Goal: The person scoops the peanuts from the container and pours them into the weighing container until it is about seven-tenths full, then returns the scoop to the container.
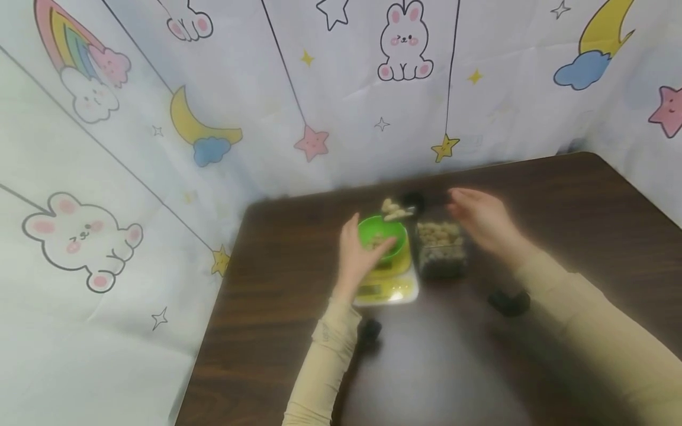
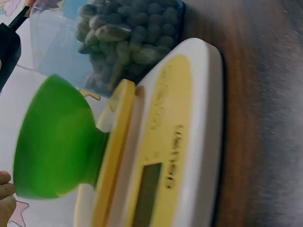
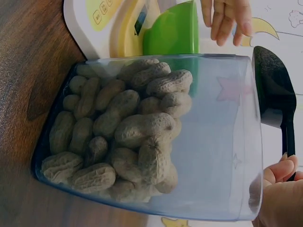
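Observation:
My right hand (image 1: 482, 219) grips the handle of a black scoop (image 3: 274, 85), above the clear plastic box (image 3: 222, 142) of unshelled peanuts (image 3: 118, 127). In the head view, several peanuts (image 1: 393, 210) show at the scoop's end, over the far rim of a green bowl (image 1: 367, 228); blur hides whether they lie in it or fall. The bowl stands on a yellow and white kitchen scale (image 2: 165, 123) and has some peanuts inside. My left hand (image 1: 359, 254) is at the bowl's near left side, fingers extended; whether it touches the rim I cannot tell.
The box stands on the dark wooden table (image 1: 288, 266), right beside the scale. A dark object (image 1: 508, 302) is below my right forearm, and another (image 1: 369, 331) is by my left sleeve. A printed curtain (image 1: 341, 89) hangs behind the table.

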